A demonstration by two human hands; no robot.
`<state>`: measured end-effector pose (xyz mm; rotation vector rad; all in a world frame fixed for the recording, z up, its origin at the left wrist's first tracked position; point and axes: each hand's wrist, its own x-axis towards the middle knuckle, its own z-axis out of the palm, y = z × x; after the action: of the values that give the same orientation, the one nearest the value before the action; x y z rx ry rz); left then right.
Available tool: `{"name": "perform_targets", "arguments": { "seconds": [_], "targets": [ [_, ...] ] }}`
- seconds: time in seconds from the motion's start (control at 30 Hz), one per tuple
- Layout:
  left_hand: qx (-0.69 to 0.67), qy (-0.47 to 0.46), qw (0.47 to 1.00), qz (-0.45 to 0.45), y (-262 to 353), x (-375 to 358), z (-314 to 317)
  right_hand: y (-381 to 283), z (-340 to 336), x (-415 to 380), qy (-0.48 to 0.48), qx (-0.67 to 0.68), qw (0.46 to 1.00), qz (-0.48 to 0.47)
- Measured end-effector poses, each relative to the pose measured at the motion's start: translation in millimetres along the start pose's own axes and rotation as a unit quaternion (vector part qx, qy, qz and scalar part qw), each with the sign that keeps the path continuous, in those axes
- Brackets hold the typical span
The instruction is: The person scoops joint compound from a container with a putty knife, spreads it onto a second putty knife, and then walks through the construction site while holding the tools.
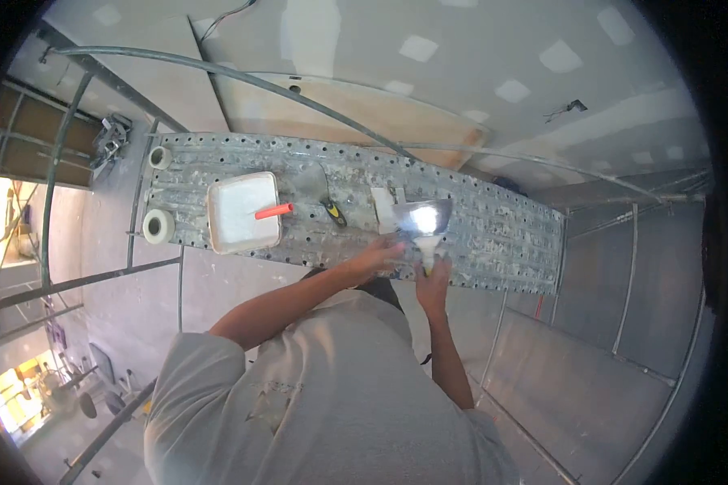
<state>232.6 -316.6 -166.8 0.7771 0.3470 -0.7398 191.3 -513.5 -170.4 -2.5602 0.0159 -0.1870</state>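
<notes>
My right hand (433, 273) is wrapped round the pale handle of a wide putty knife (423, 217), whose broad metal blade shines brightly and points away from me. Close to the blade's lower left corner is my left hand (383, 254), its fingers stretched toward the knife. Just beyond that hand, a pale flat piece (386, 212) lies on the perforated metal scaffold plank (501, 230). Farther left on the plank lies a second putty knife (332, 208) with a black and yellow handle.
A white tray (216, 238) of white compound has a red-orange handle (274, 211) resting over its edge. Two rolls of tape (158, 226) sit at the plank's left end. Scaffold tubes (243, 77) surround the plank, and a patched wall (493, 48) stands ahead.
</notes>
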Motion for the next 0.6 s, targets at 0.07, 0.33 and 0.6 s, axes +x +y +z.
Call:
{"name": "perform_targets", "arguments": {
  "seconds": [0.07, 0.33, 0.6],
  "targets": [
    [0.225, 0.072, 0.971, 0.036, 3.7, -11.9, -35.5, 27.2, -1.6, 17.9, 0.003, -0.039, 0.999, -0.012],
    [0.432, 0.397, 0.779, 0.221, 4.3, 28.4, -137.3, 119.1, 6.5, 45.2, -0.057, -0.187, 0.979, 0.061],
    [0.435, 0.52, 0.697, 0.232, 5.0, 67.5, -148.9, 169.4, -19.2, 47.1, -0.055, -0.222, 0.973, 0.025]
  ]
}}
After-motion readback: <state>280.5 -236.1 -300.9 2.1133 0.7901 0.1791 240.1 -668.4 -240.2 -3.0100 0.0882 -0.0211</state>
